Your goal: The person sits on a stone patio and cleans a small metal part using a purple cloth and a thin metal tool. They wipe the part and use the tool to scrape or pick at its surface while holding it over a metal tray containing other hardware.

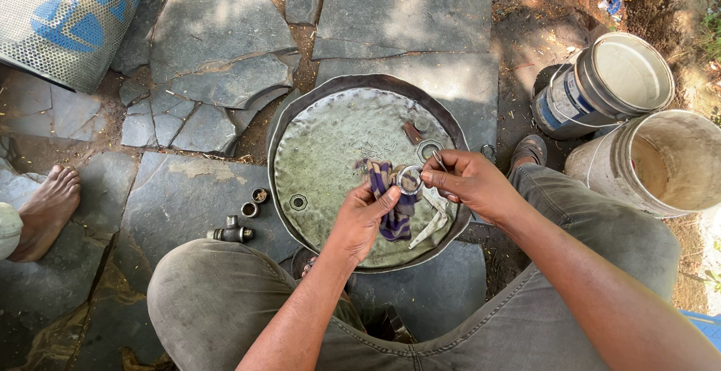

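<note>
Two hands over wide metal pan (323, 146). Left hand (360, 217) clenches striped rag (394, 206) beneath metal ring (410, 179); right hand (469, 183) fingertips pinch ring's far edge. Best wiped with ring pinned steady, rag turning. Small fittings (251, 204) lie beyond left fingers.

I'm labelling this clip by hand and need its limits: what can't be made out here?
- Metal ring: its lower edge is hidden by the left hand and cloth.
- Right hand: the thin tool it grips is too small to identify.
- Pipe fitting: too small for detail.
</note>
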